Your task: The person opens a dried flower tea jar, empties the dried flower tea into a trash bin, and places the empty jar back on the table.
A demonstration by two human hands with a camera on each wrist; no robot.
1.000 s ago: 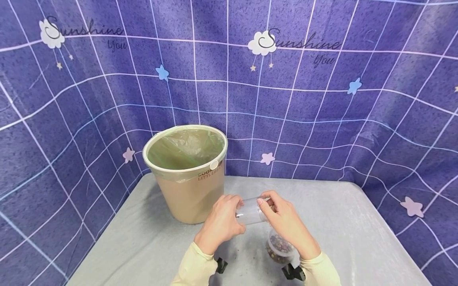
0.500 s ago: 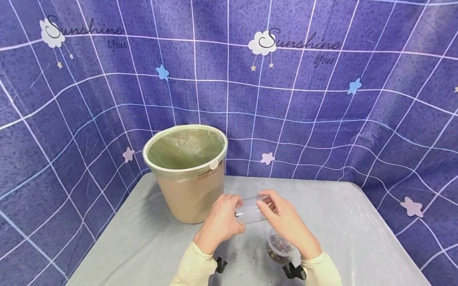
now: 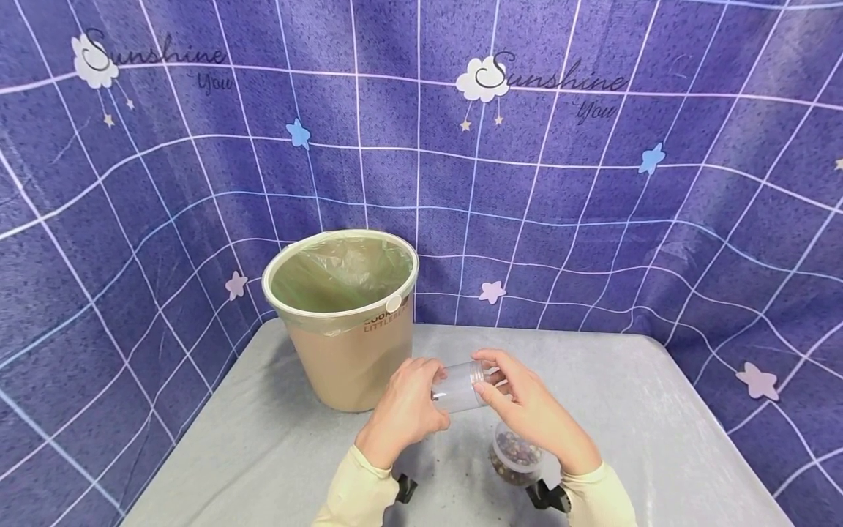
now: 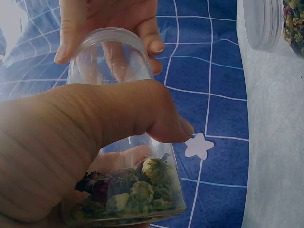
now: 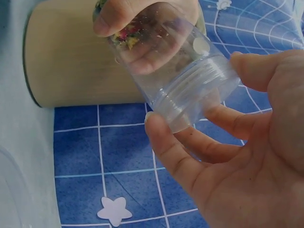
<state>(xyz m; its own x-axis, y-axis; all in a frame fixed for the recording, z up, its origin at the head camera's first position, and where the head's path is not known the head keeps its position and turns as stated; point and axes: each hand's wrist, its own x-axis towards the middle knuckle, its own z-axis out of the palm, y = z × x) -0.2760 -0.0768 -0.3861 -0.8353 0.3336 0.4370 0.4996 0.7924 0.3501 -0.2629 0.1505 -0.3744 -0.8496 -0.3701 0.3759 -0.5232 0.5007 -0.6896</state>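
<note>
To the right of the bin (image 3: pixel 349 366), head view, the left hand (image 3: pixel 405 402) grasps a clear jar (image 3: pixel 454 386). Left wrist: dried flowers (image 4: pixel 140 192) gather at its base; keep that lowest. Right wrist: the right hand's (image 5: pixel 266 164) fingertips (image 5: pixel 154 124) flank the threaded end (image 5: pixel 190 83), whether pinching I can't tell; turn gently.

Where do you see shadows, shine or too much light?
Head view: a shadow on the table beside the bin; right wrist view: shiny streaks on the jar; left wrist view: a pale, washed-out patch at the top left.
</note>
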